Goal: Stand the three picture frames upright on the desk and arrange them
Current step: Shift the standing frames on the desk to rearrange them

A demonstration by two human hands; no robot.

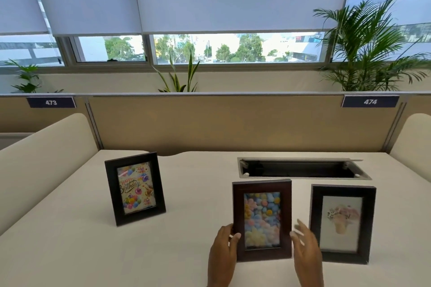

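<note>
A cream worktop point(198, 193) is seen from above, with three dark-framed pictures standing upright on it. A birthday frame point(135, 188) stands alone at the left, well apart from the others and turned slightly. A middle frame point(262, 220) showing pastel flowers stands near the front edge, just beside a bouquet frame point(341, 223) at the right. Behind them a cable tray opening point(303, 168) is set into the worktop.

The middle frame is gripped at its lower left edge by the left hand point(222, 254), thumb over the front. The right hand point(306, 251) is blurred beside the lower right edge, fingers spread wide; contact cannot be told.

The arranging step appears to be under way. It would be done well if the frame were steadied at both lower sides and slid, not lifted, so the rear stand stays set and the neighbouring frame is not knocked.
</note>
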